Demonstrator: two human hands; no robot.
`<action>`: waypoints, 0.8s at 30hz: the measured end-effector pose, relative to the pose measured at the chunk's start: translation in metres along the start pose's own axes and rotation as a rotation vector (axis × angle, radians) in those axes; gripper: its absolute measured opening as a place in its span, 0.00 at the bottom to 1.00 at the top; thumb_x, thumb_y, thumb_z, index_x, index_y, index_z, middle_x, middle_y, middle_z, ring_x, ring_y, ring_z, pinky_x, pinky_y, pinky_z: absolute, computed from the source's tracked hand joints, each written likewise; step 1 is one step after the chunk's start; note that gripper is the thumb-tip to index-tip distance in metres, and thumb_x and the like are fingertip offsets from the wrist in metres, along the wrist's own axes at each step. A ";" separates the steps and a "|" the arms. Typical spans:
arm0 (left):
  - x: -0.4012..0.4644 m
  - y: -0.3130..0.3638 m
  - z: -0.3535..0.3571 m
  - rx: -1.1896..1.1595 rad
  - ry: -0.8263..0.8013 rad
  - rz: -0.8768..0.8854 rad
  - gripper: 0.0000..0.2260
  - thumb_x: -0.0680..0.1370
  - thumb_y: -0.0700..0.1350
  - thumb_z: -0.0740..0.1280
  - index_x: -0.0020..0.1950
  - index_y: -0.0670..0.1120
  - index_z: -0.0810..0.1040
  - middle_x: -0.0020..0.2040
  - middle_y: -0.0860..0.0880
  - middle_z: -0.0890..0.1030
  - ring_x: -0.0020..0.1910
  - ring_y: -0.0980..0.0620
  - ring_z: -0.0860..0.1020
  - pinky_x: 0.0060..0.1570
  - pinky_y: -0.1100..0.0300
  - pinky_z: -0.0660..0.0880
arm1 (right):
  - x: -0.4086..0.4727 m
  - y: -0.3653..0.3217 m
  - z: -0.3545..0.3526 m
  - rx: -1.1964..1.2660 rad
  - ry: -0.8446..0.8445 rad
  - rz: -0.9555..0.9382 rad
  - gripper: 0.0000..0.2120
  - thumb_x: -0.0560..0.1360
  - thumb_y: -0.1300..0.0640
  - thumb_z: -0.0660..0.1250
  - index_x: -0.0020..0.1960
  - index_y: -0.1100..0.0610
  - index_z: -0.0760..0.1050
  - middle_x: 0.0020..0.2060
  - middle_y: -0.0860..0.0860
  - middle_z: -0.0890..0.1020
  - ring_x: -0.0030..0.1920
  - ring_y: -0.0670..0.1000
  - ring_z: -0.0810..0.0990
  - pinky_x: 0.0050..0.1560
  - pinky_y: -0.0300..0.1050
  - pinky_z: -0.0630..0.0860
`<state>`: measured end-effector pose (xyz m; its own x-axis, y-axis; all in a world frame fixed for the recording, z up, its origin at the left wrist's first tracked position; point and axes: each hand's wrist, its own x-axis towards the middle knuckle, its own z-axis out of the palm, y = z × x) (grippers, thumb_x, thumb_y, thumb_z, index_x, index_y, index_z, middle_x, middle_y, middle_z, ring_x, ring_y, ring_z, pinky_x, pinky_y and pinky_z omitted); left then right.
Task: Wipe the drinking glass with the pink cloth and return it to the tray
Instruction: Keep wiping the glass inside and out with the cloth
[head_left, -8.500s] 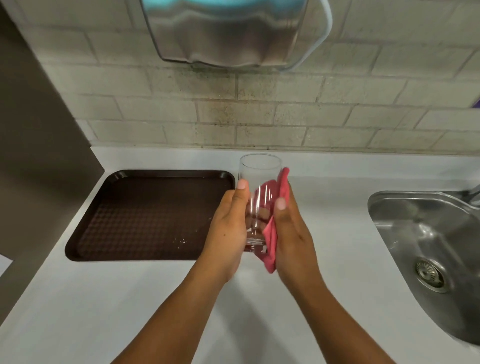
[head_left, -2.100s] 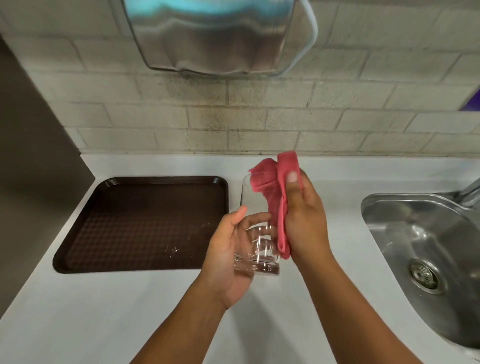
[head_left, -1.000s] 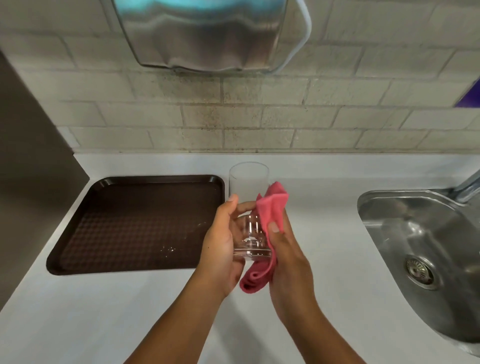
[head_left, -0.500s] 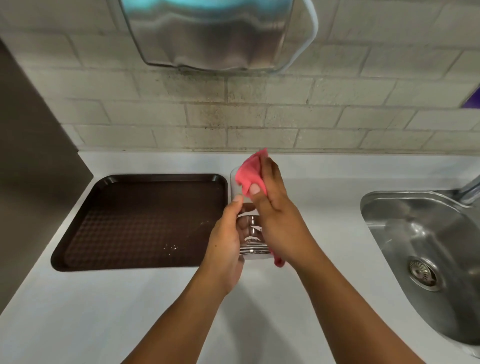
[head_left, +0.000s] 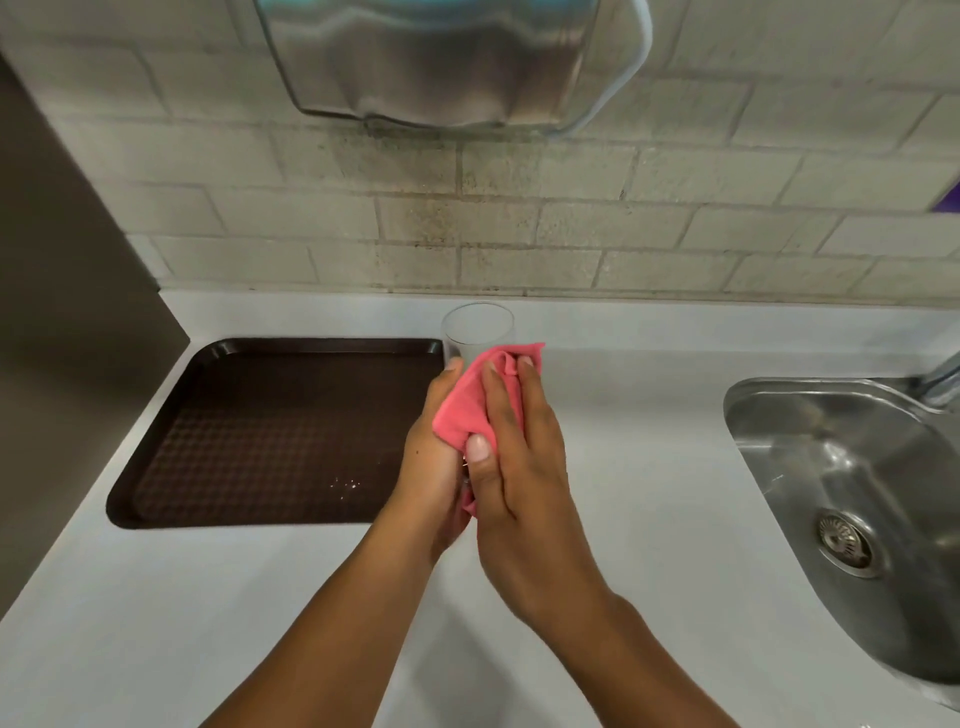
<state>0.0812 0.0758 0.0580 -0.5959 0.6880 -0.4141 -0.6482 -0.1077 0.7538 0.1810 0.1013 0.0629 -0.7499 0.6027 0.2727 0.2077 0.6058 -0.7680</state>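
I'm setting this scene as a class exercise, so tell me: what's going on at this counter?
A person is drying a clear drinking glass at a white counter. The left hand grips the glass from the left side, while the right hand presses a pink cloth against its side, covering most of it. Only the rim shows above the cloth. The brown tray to the left holds no glass yet, and a steel sink sits to the right.
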 end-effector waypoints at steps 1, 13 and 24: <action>0.000 -0.003 0.000 -0.019 0.001 0.015 0.18 0.87 0.53 0.61 0.68 0.48 0.85 0.72 0.39 0.82 0.72 0.41 0.81 0.77 0.41 0.71 | 0.006 0.000 -0.002 -0.045 -0.004 0.011 0.26 0.84 0.40 0.43 0.79 0.34 0.39 0.84 0.38 0.39 0.83 0.41 0.41 0.84 0.52 0.51; -0.013 -0.002 0.002 0.087 -0.071 0.019 0.22 0.82 0.60 0.66 0.57 0.41 0.83 0.43 0.39 0.81 0.38 0.43 0.79 0.43 0.51 0.78 | 0.043 0.014 -0.033 0.419 -0.042 0.409 0.28 0.83 0.33 0.50 0.82 0.36 0.56 0.55 0.47 0.88 0.50 0.47 0.89 0.50 0.44 0.86; -0.012 0.000 0.008 0.132 -0.006 0.045 0.18 0.88 0.50 0.60 0.72 0.47 0.82 0.64 0.50 0.86 0.61 0.49 0.85 0.62 0.53 0.80 | 0.012 -0.002 -0.010 0.001 -0.032 0.089 0.26 0.86 0.42 0.46 0.82 0.34 0.43 0.82 0.35 0.40 0.84 0.45 0.47 0.83 0.50 0.57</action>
<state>0.0922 0.0728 0.0670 -0.6203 0.6887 -0.3754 -0.5526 -0.0441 0.8323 0.1778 0.1129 0.0733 -0.7482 0.6372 0.1849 0.2735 0.5502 -0.7890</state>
